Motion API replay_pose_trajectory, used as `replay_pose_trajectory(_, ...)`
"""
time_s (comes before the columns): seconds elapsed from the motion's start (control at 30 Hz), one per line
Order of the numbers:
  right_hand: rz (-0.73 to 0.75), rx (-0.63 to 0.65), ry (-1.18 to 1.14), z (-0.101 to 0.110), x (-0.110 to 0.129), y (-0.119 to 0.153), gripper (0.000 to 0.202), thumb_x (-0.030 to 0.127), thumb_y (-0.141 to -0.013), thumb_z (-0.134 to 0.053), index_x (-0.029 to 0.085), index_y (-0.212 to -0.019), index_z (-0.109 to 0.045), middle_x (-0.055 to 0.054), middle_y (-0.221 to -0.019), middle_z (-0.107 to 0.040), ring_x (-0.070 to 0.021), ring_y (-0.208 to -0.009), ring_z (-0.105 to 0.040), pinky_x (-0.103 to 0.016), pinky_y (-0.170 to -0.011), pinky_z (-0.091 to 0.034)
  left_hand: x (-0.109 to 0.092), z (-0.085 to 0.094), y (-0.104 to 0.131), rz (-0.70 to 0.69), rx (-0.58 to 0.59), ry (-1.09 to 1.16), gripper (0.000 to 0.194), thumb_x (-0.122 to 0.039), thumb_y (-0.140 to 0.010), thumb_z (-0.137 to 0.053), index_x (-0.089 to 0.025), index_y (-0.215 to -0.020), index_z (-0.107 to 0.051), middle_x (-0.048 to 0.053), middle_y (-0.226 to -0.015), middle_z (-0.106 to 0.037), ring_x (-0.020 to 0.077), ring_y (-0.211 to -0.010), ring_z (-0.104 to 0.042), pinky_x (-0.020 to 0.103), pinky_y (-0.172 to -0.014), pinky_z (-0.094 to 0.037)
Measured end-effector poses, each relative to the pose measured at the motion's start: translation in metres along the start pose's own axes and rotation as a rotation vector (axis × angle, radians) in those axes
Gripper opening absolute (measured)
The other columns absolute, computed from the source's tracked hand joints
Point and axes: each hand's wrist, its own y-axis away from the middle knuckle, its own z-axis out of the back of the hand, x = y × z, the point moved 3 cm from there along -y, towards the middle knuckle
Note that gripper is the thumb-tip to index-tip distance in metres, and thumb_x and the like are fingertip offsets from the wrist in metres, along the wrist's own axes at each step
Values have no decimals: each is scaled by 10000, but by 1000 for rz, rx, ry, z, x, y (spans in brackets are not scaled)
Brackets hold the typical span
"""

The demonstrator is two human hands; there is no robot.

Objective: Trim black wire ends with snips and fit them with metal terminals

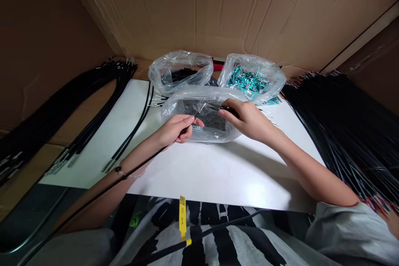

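Note:
My left hand (181, 129) is closed around a black cable (146, 161), near its thin, pale end. The cable runs back along my left forearm toward the lower left. My right hand (246, 118) grips a black-handled tool (232, 112) with a narrow tip; its exact kind is hard to make out. That tip lies close to the cable's end, though whether they touch I cannot tell. Both hands are over a clear plastic bag (212, 135), which holds a tangle of fine grey strands (218, 121).
Behind stand a bag with black pieces (182, 75) and a bag with teal pieces (247, 81). Bundles of black cables lie at left (65, 91) and right (352, 116). Cardboard walls (199, 12) enclose the white work surface (202, 170). A yellow-tagged cable (218, 227) crosses my lap.

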Motion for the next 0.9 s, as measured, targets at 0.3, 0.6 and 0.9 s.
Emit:
replay_pose_trajectory(0.3, -2, 22, -10, -27, -16, -12, 278, 382, -989, -584, 142, -1017, -721, -40, -743, -671, -153, -633, -507, -280, -626, -330, 0, -3, -12, 65, 57, 277, 341, -229, -1072, -409, -93, -925, -685, -100, -467, -288, 53, -365, -151, 158, -384, -200)
replay_pose_trajectory(0.6, 6, -48, -47, -34, -15, -8, 332, 441, -972, -557, 146, -944, -707, -26, -688, -620, -142, -597, -458, -287, -603, -326, 8, -3, -10, 60, 57, 356, 362, -202, -1087, -383, -66, -1010, -710, -104, -445, -299, 56, -357, -165, 160, -379, -174)
replay_pose_trajectory(0.9, 6, -72, -82, -44, -10, -7, 360, 484, -967, -547, 160, -929, -698, -18, -665, -593, -141, -584, -438, -282, -589, -314, 10, -4, -8, 40, 31, 338, 350, -194, -1079, -406, -77, -960, -714, -94, -426, -324, 54, -345, -187, 163, -372, -170)
